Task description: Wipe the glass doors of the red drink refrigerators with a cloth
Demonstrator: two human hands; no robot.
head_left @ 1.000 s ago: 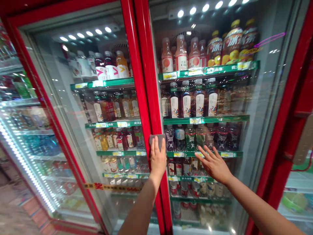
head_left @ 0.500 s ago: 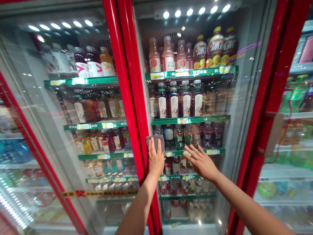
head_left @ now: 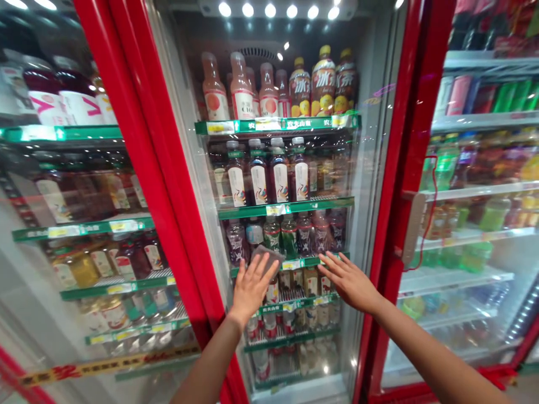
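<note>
A small grey cloth [head_left: 268, 256] lies against the glass door [head_left: 374, 140] of the middle cooler. My left hand [head_left: 252, 289] presses flat on the cloth with its fingers spread, in front of the lower shelves. To its right, my right hand [head_left: 347, 283] is held up at the same glass, fingers apart and nothing in it. Behind the door stand rows of bottles, with peach-coloured bottles [head_left: 268, 95] and yellow-capped tea bottles [head_left: 323, 84] on the top shelf.
Red door frames [head_left: 168, 185] run down left of my hands. A tan handle box [head_left: 413, 230] with a red cord [head_left: 433, 196] sits on the right frame. Other drink coolers stand on both sides, and a printed strip [head_left: 105, 366] crosses the left door.
The view has shifted to the right. My left hand has moved with the cloth from beside the red frame onto the glass, nearer my right hand, and the cloth is now tilted.
</note>
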